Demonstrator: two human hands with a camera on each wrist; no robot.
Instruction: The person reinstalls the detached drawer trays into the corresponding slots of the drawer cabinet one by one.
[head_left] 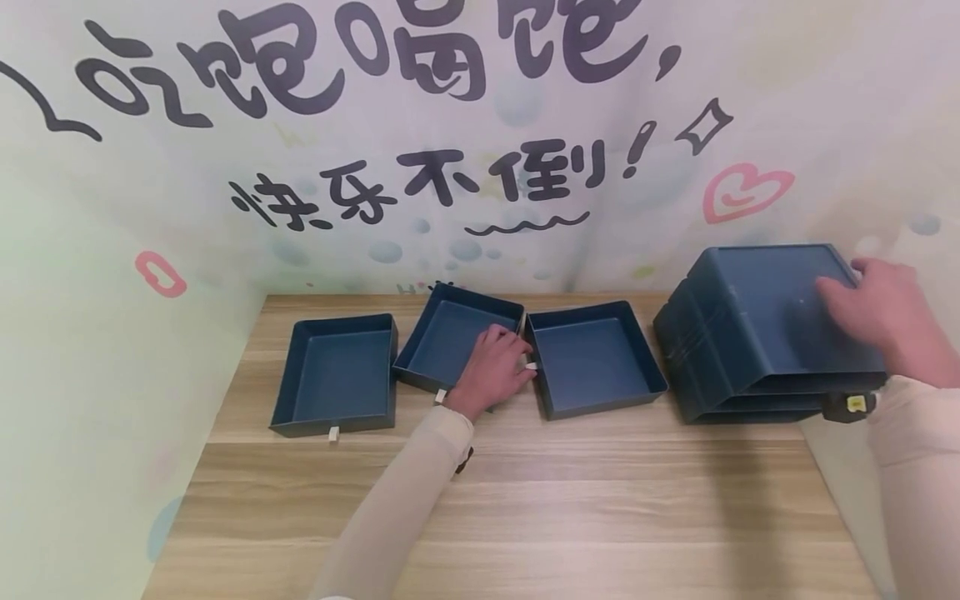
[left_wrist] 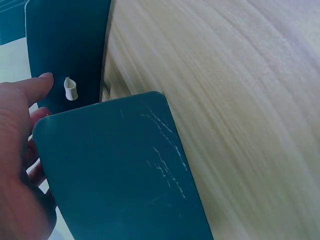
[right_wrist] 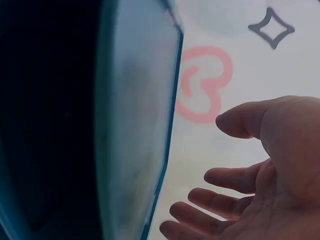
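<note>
My left hand (head_left: 495,371) is over the right side of the middle blue drawer (head_left: 442,340), close to the right-hand blue drawer (head_left: 596,358). In the left wrist view one digit of the hand (left_wrist: 22,150) reaches near a small pale knob (left_wrist: 71,89); the other fingers are partly hidden behind a scratched drawer wall (left_wrist: 117,165). My right hand (head_left: 873,304) is beside the dark blue cabinet (head_left: 787,308). In the right wrist view, the spread fingers of that hand (right_wrist: 280,165) hold nothing and appear apart from the cabinet's side (right_wrist: 137,110).
A third blue drawer (head_left: 341,375) with a pale knob lies at the left on the wooden table (head_left: 525,500). Behind the drawers rises a wall (head_left: 420,233) printed with dark lettering. The cabinet shows open slots on its near side.
</note>
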